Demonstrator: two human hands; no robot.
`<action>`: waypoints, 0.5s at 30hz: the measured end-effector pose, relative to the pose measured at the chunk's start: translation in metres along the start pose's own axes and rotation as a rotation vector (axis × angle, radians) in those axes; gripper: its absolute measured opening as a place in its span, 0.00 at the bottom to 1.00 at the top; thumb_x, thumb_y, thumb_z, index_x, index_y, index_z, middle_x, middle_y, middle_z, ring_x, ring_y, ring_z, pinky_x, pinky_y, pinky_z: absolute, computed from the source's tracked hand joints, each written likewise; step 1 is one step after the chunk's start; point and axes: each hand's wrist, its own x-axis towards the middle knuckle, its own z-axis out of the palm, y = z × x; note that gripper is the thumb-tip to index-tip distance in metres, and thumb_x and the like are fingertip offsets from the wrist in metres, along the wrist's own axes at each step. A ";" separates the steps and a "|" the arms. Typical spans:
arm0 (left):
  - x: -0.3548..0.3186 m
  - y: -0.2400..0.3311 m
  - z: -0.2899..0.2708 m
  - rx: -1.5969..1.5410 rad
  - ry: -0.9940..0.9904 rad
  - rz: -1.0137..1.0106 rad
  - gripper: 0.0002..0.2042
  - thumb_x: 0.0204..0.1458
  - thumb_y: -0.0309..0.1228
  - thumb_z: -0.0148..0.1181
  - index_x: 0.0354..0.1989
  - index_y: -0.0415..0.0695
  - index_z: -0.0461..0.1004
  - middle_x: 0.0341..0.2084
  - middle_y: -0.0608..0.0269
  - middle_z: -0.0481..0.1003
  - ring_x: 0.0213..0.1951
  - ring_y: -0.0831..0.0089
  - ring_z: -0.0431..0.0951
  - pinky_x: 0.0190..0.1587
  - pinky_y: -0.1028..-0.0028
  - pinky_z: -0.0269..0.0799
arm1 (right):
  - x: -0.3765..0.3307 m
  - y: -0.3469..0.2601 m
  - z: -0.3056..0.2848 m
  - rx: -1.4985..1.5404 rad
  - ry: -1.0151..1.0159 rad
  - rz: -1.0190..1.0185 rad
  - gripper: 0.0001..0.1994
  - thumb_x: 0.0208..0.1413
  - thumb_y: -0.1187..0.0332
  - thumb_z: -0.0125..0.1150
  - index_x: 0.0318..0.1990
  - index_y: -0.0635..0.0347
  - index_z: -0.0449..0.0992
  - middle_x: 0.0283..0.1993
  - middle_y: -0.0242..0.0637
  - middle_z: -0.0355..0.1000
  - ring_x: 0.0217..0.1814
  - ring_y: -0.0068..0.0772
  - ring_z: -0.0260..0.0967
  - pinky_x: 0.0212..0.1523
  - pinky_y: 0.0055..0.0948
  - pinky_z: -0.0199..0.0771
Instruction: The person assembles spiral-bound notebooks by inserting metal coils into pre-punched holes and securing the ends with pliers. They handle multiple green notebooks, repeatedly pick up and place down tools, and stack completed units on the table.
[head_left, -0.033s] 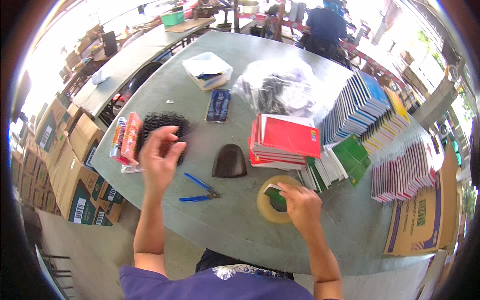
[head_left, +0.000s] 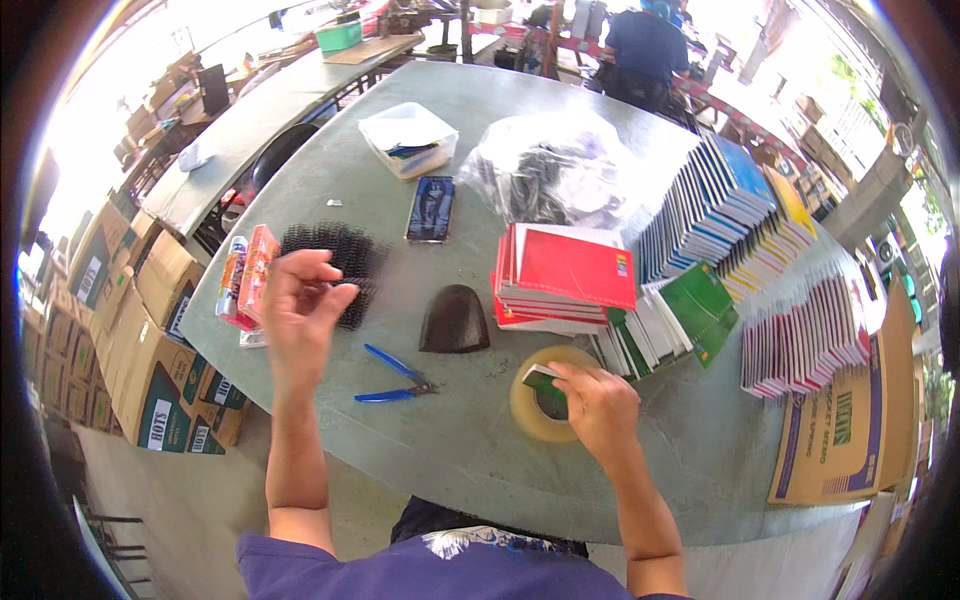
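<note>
My left hand [head_left: 300, 308] is raised at the left over the table, fingers curled and thumb apart from them, with nothing plain to see in its grasp. Just behind it lies a pile of black spiral binding coils [head_left: 335, 240], partly hidden by the hand and blurred at its right side. My right hand [head_left: 602, 405] pinches a small green notebook [head_left: 543, 378] by its edge, mostly covered by the fingers. Beneath it a roll of clear tape [head_left: 527, 412] lies flat. Blue-handled pliers [head_left: 392, 396] and a dark brown rounded piece [head_left: 455, 320] rest between the hands.
Stacks of red notebooks [head_left: 575, 265], green notebooks [head_left: 700, 312], blue-edged notebooks [head_left: 705, 210] and yellow ones [head_left: 765, 240] fill the right side. A phone [head_left: 431, 210], a white tub [head_left: 410, 140] and a plastic bag [head_left: 550, 170] lie farther back. A cardboard box [head_left: 830, 435] stands right.
My left hand has shifted slightly left and down. My right hand still grips the green notebook, almost unmoved, and the whole view has shifted a little.
</note>
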 end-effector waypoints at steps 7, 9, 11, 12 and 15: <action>-0.039 0.016 0.055 -0.301 -0.757 -0.645 0.26 0.50 0.21 0.54 0.60 0.40 0.61 0.33 0.59 0.72 0.34 0.71 0.75 0.39 0.68 0.74 | 0.005 -0.002 0.003 0.079 0.005 0.024 0.09 0.49 0.70 0.60 0.39 0.54 0.79 0.33 0.38 0.77 0.33 0.41 0.74 0.33 0.34 0.72; -0.082 -0.019 0.090 0.221 -0.984 -0.035 0.28 0.52 0.22 0.55 0.63 0.40 0.57 0.35 0.59 0.76 0.31 0.73 0.76 0.38 0.73 0.74 | 0.005 -0.007 0.000 0.095 -0.028 -0.006 0.09 0.49 0.71 0.60 0.39 0.55 0.79 0.34 0.39 0.77 0.34 0.40 0.74 0.34 0.34 0.72; -0.086 -0.005 0.095 0.115 -1.007 -0.275 0.24 0.52 0.24 0.57 0.59 0.39 0.62 0.34 0.59 0.77 0.30 0.75 0.76 0.39 0.76 0.73 | 0.000 0.000 0.000 0.101 -0.020 0.028 0.09 0.49 0.71 0.59 0.40 0.55 0.79 0.33 0.39 0.77 0.34 0.40 0.74 0.34 0.34 0.72; -0.086 -0.001 0.097 0.065 -1.011 -0.397 0.22 0.52 0.24 0.58 0.57 0.38 0.65 0.34 0.58 0.78 0.29 0.76 0.76 0.39 0.77 0.73 | -0.003 0.003 0.000 0.106 -0.017 0.043 0.10 0.50 0.72 0.59 0.40 0.54 0.79 0.33 0.39 0.77 0.34 0.40 0.74 0.34 0.34 0.72; -0.080 -0.010 0.097 -0.158 -0.742 -0.401 0.16 0.50 0.27 0.63 0.47 0.38 0.73 0.30 0.57 0.79 0.29 0.76 0.75 0.36 0.78 0.71 | -0.003 0.003 -0.002 0.187 -0.026 0.065 0.09 0.49 0.71 0.58 0.39 0.55 0.77 0.32 0.39 0.76 0.34 0.41 0.74 0.33 0.37 0.72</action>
